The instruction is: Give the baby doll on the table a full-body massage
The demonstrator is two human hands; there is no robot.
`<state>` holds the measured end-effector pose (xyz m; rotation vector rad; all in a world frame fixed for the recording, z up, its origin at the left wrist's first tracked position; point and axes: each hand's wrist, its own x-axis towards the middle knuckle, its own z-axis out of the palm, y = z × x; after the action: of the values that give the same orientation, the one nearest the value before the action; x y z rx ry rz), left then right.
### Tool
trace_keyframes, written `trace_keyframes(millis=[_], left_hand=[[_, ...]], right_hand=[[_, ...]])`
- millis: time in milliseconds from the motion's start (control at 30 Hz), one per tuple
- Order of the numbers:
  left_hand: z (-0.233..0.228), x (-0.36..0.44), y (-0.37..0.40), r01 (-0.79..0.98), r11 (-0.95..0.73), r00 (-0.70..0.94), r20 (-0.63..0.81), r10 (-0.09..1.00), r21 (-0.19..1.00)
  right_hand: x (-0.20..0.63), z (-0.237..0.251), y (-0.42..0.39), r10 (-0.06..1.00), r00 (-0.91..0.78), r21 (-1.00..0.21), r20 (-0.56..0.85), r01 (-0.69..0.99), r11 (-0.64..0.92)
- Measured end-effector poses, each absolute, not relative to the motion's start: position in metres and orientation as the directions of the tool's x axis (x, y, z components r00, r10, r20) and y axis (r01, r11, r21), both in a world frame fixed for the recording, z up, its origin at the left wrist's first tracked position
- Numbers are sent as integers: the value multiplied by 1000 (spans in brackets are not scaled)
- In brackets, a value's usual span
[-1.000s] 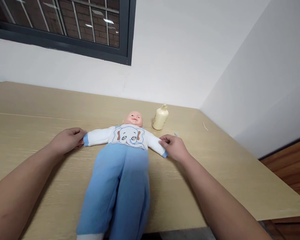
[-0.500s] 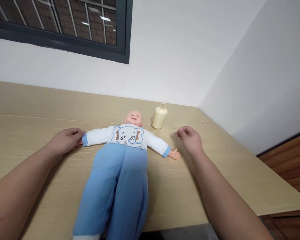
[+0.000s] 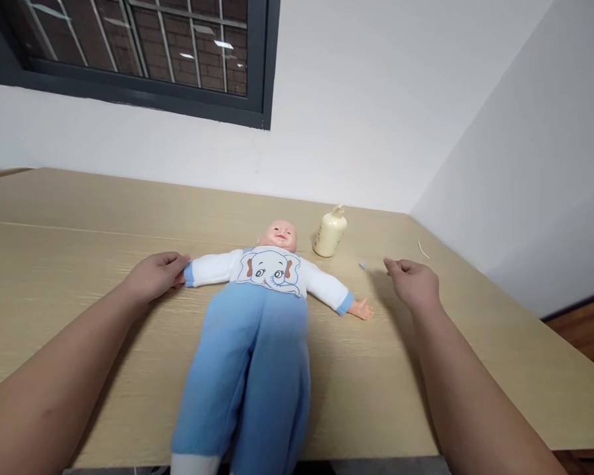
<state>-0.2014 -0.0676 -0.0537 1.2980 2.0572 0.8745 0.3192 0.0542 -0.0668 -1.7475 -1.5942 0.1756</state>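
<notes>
A bald baby doll (image 3: pixel 260 316) lies face up on a pale wood-grain table (image 3: pixel 354 402), its head toward the white wall (image 3: pixel 351 125) and its legs toward the person, the feet cut off by the bottom of the view; it wears blue trousers (image 3: pixel 257 363) and a white top with blue cuffs, with an elephant picture (image 3: pixel 268 270) on the chest, and both its arms are spread wide; the person's bare left hand (image 3: pixel 161 278) grasps the doll at the end of one outstretched arm, fingers closed just beyond the blue cuff; the right hand (image 3: pixel 412 280) is well clear of the doll, apparently raised over the table with its shadow beside it, fingers curled and thumb near the forefinger, though whether anything is pinched there cannot be told; the doll's other hand (image 3: pixel 360 309), palm and fingers bare, lies between the doll's body and that right hand; a cream pump bottle (image 3: pixel 330 234) stands upright near the doll's head, not touching it; a tiny blue scrap (image 3: pixel 362 266) lies between bottle and right hand; a thin white strip (image 3: pixel 423 250) lies farther right; a dark-framed window (image 3: pixel 263 72) with bars is at upper left
</notes>
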Motion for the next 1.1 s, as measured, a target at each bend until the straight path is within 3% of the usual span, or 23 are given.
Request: trace_keyframes(millis=[167,367,500,900,1100], left_hand=[[-57,-202,-67,545,292,-361,-95,928,786],[-49,-198,-71,612,269,-304,-93,948,744],[-42,-198,-74,737,236,-237,-86,968,633],[-44,-205,-72,804,246,-197,-147,969,541],[-41,-200,-74,755,279,-242,-144,960,593]], right_hand=[[296,-61,44,901,183,-655,393,743,135],[270,-63,32,960,-226,-717,166,641,275],[259,-68,30,931,-363,-707,37,649,281],[260,-79,39,956,-287,-646,66,718,260],[257,-80,37,965,-233,-657,120,710,253]])
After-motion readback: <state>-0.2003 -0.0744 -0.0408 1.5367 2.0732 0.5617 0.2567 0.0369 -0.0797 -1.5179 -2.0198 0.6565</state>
